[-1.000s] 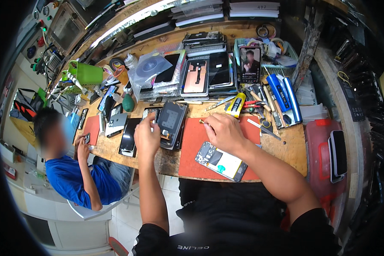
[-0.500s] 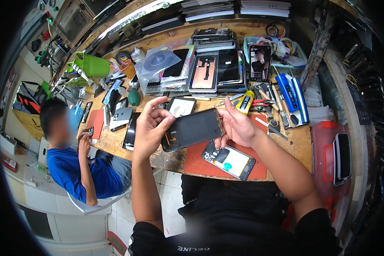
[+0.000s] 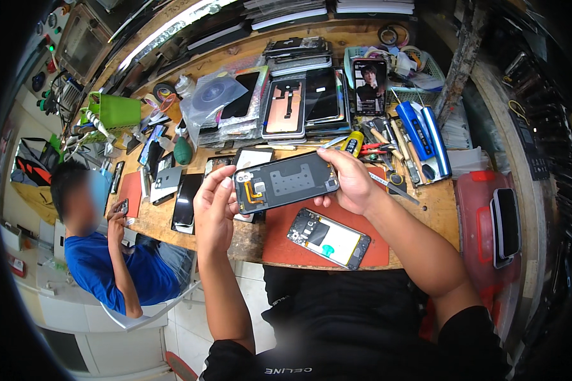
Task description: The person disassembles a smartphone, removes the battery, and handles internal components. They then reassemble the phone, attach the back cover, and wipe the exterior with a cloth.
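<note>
Between both hands, above the bench, is a black phone back cover, its inner side facing up with an orange flex cable at the left end. My left hand grips the left end, thumb on the near side and fingertips at the edge. My right hand is closed round the right end, thumb along the top edge and fingertips showing below. Under them, on a red mat, lies an opened phone with a white battery and a teal patch.
Stacked phone screens fill the back. A propped phone shows a picture. Right are blue tools, tweezers and a yellow tube; left, a green basket and dark phone. A person in blue sits at left.
The back cover has tilted so more of its inner side shows. My right hand has closed round its right end, and my left hand has shifted lower on the left end. The view has shifted slightly.
</note>
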`<state>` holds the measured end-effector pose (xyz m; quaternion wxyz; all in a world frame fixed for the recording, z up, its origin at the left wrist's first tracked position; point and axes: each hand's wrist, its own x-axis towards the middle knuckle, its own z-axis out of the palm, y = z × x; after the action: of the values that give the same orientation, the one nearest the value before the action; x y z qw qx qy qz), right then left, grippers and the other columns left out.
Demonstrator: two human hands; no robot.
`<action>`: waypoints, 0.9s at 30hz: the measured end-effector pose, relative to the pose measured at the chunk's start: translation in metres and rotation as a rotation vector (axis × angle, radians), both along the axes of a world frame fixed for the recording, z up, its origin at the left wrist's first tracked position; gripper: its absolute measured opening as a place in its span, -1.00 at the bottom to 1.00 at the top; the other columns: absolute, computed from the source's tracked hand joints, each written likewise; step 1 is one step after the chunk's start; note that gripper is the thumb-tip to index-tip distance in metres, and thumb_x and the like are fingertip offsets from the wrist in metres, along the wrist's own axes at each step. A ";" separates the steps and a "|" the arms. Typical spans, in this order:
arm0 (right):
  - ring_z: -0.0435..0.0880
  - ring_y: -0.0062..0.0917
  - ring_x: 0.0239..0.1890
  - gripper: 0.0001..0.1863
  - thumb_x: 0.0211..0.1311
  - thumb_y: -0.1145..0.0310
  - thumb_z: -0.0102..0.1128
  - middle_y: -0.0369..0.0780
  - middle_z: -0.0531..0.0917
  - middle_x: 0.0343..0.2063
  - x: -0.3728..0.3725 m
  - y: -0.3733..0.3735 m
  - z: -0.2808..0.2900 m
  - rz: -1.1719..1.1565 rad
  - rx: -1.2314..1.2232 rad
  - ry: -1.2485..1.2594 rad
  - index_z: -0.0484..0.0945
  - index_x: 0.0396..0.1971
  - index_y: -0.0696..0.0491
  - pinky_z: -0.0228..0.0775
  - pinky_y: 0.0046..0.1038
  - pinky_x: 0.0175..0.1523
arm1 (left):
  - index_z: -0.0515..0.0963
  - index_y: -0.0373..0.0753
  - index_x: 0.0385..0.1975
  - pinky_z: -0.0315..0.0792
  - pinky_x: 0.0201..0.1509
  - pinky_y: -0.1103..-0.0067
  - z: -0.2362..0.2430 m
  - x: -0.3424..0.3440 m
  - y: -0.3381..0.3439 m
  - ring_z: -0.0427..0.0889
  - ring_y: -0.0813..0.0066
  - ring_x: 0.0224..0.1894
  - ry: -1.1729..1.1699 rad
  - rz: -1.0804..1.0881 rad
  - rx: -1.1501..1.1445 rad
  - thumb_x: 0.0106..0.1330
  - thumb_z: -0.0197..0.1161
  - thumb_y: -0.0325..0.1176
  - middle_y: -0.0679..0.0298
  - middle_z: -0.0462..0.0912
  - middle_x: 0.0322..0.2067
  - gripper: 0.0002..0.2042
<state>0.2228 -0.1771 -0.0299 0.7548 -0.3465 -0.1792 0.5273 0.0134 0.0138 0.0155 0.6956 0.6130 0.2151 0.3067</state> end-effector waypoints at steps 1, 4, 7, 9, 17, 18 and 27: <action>0.79 -0.33 -0.56 -0.55 0.70 0.08 -0.10 -0.09 0.78 -0.40 0.000 0.000 0.000 0.005 0.017 -0.017 0.62 -0.11 0.17 0.59 -0.42 -0.57 | 0.55 -0.38 0.27 0.40 -0.30 0.77 0.000 -0.001 -0.002 0.51 0.80 -0.31 0.015 0.018 0.056 0.62 0.27 -0.38 0.40 0.66 -0.23 -0.67; 0.82 -0.33 -0.51 -0.30 0.69 -0.26 -0.18 -0.12 0.79 -0.37 0.001 0.000 0.000 0.111 0.054 -0.089 0.63 -0.08 0.14 0.67 -0.40 -0.50 | 0.60 -0.36 0.26 0.36 -0.31 0.75 0.000 -0.002 -0.006 0.51 0.78 -0.31 0.033 0.072 0.306 0.56 0.35 -0.41 0.44 0.64 -0.26 -0.66; 0.84 -0.34 -0.43 -0.26 0.67 -0.31 -0.20 -0.12 0.79 -0.35 0.005 -0.003 0.001 0.165 -0.006 -0.146 0.64 -0.07 0.13 0.71 -0.40 -0.38 | 0.63 -0.32 0.24 0.34 -0.31 0.74 0.000 -0.002 -0.004 0.51 0.79 -0.31 0.067 0.145 0.448 0.56 0.36 -0.43 0.44 0.68 -0.26 -0.68; 0.84 -0.36 -0.43 -0.33 0.69 -0.22 -0.17 -0.11 0.79 -0.38 0.009 -0.005 0.004 0.181 -0.005 -0.222 0.65 -0.09 0.14 0.68 -0.42 -0.38 | 0.64 -0.31 0.21 0.34 -0.29 0.75 -0.004 -0.004 -0.004 0.52 0.78 -0.28 0.014 0.117 0.469 0.56 0.36 -0.45 0.45 0.68 -0.25 -0.71; 0.67 -0.56 -0.66 -0.36 0.68 -0.11 -0.17 -0.16 0.73 -0.62 0.010 -0.041 0.020 0.014 -0.204 -0.458 0.70 -0.32 0.11 0.46 -0.58 -0.53 | 0.68 -0.36 -0.11 0.44 -0.18 0.62 -0.020 -0.033 -0.029 0.59 0.57 -0.22 0.105 0.278 0.741 0.51 0.33 -0.53 0.29 0.65 -0.24 -0.93; 0.62 -0.59 -0.69 -0.36 0.69 -0.09 -0.17 -0.16 0.74 -0.62 0.009 -0.047 0.019 0.002 -0.254 -0.502 0.69 -0.34 0.12 0.41 -0.59 -0.55 | 0.70 -0.36 -0.15 0.45 -0.19 0.60 -0.021 -0.034 -0.036 0.61 0.52 -0.23 0.132 0.257 0.843 0.47 0.35 -0.55 0.25 0.65 -0.27 -0.94; 0.57 -0.65 -0.71 -0.39 0.69 -0.07 -0.17 -0.16 0.72 -0.65 0.004 -0.067 -0.006 -0.042 -0.240 -0.498 0.66 -0.33 0.12 0.36 -0.61 -0.56 | 0.78 -0.11 -0.18 0.44 -0.24 0.35 -0.042 0.001 -0.062 0.55 0.28 -0.27 0.154 0.029 1.422 0.19 0.54 -0.45 0.30 0.54 -0.34 -0.79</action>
<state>0.2268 -0.2444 -0.0359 0.6520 -0.5560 -0.2885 0.4273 0.0143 -0.0480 -0.0265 0.1063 0.9349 0.0196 0.3379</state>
